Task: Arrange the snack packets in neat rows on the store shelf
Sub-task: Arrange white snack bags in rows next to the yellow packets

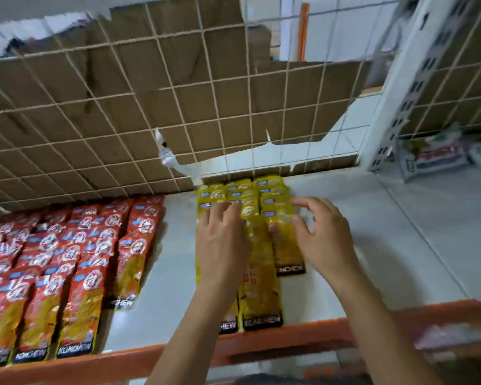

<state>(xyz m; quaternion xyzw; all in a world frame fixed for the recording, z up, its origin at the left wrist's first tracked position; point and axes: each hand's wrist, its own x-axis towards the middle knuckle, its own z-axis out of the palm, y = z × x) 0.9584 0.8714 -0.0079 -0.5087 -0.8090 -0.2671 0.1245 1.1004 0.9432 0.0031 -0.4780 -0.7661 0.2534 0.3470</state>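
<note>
Though motion blur smears their print, glossy yellow snack packets [260,290] lie overlapped in three rows on the shelf [372,245]; the left hand [220,243] rests on them with released fingers, while whether the right hand [326,240] grasps any cannot be told.

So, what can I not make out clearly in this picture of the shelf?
Head view only:
1. Yellow packets: the left hand and right hand cover the middle of the rows.
2. Red packets: the left edge cuts off the rows.
3. Packages at the far right: blurred, print unreadable.
4. Right hand's fingertips: motion blur, contact unclear.
</note>
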